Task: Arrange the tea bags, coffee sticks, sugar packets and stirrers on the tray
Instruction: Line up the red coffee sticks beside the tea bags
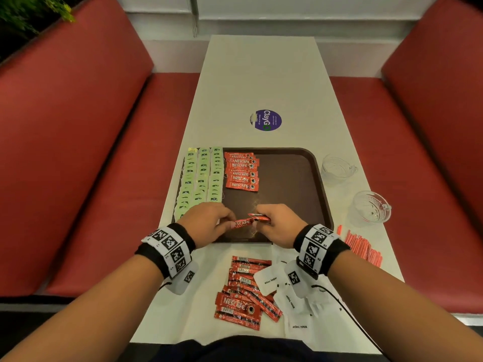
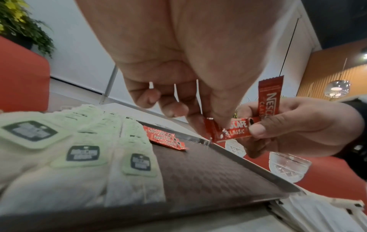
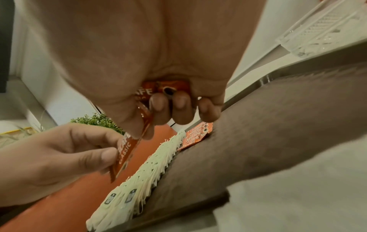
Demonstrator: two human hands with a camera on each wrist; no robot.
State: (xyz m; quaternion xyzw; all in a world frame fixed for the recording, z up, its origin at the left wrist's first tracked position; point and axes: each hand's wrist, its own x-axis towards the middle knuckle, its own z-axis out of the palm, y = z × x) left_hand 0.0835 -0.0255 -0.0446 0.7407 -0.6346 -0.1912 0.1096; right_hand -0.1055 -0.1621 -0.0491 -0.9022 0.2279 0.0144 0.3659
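My left grip point(image 1: 206, 222) pinches one end of a red coffee stick point(image 1: 243, 222) just above the near edge of the brown tray point(image 1: 292, 184), and my right grip point(image 1: 281, 222) is curled round its other end together with a second stick point(image 2: 269, 97), which stands up from my fingers in the left wrist view. Going left to right across the tray: three columns of green tea bags point(image 1: 202, 176) fill the left side, too overlapped for me to count each, their outermost column lapping over the tray's left rim; beside them lies one column of about six laid coffee sticks point(image 1: 242, 171); from there to the right rim the tray floor is bare. On the bench point(image 1: 261, 74) past the right rim stand two clear glass cups point(image 1: 337, 167), one farther, one nearer, well apart from the tray. Nearer me, below the tray's front edge, lies a loose heap of coffee sticks point(image 1: 244, 296), roughly ten; to its right several white sugar packets point(image 1: 269, 282), partly hidden under my right wrist; then a bundle of red stirrers point(image 1: 363, 246) near the bench's right edge, too many to count.
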